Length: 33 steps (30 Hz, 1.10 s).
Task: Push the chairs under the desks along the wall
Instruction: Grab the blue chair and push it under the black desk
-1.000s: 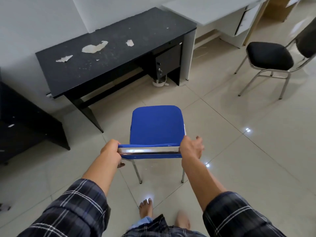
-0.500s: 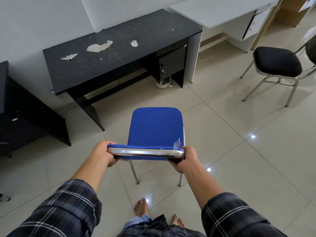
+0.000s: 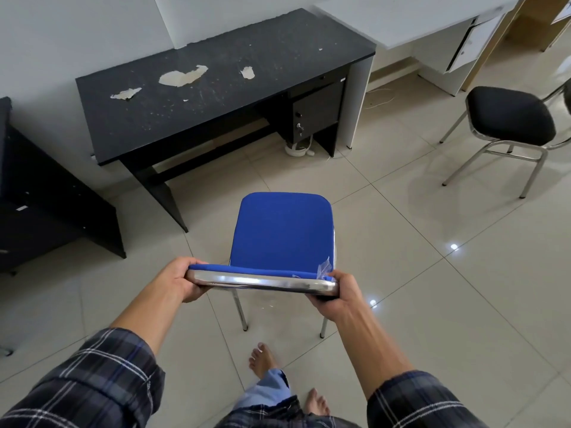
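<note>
A blue chair (image 3: 282,231) with chrome legs stands on the tiled floor in front of me, its seat facing a black desk (image 3: 216,88) against the wall. My left hand (image 3: 180,279) grips the left end of the chair's chrome-edged backrest. My right hand (image 3: 338,296) grips the right end. The desk's open knee space lies beyond the chair and slightly to the left. A black-seated chair (image 3: 509,115) with a chrome frame stands apart at the right, near a white desk (image 3: 417,17).
Another black desk (image 3: 46,205) sits at the left edge. A white power strip with cable (image 3: 298,148) lies on the floor under the black desk's drawer unit. My bare feet (image 3: 262,361) are just behind the chair's rear legs.
My right hand closed fully around the backrest's right end. The view has shifted so the desk and the black chair appear further right and nearer.
</note>
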Each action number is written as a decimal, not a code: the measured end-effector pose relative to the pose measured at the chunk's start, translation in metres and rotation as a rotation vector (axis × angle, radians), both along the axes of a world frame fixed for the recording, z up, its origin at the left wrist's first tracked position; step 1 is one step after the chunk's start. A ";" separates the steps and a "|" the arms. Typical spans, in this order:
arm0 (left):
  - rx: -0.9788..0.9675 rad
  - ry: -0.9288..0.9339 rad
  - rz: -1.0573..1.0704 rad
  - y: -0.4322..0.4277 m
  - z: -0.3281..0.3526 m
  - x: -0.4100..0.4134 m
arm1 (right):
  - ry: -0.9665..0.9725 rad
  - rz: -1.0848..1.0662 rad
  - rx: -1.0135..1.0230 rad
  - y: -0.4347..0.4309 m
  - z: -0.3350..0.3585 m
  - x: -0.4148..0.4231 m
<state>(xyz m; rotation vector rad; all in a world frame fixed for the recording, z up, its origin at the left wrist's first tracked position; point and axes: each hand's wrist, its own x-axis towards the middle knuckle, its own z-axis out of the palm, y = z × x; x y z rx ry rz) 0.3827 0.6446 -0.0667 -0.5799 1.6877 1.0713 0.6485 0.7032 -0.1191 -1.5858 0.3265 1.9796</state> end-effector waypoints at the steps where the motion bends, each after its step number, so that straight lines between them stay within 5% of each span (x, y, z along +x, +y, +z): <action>1: 0.009 0.003 0.000 0.002 0.000 -0.002 | 0.000 -0.017 0.001 0.001 -0.001 -0.001; 22: 0.123 -0.021 -0.052 0.100 -0.003 -0.104 | -0.056 -0.057 0.011 0.087 0.005 -0.099; 33: 0.140 -0.013 -0.002 0.201 -0.003 -0.143 | -0.022 -0.012 0.033 0.203 0.003 -0.141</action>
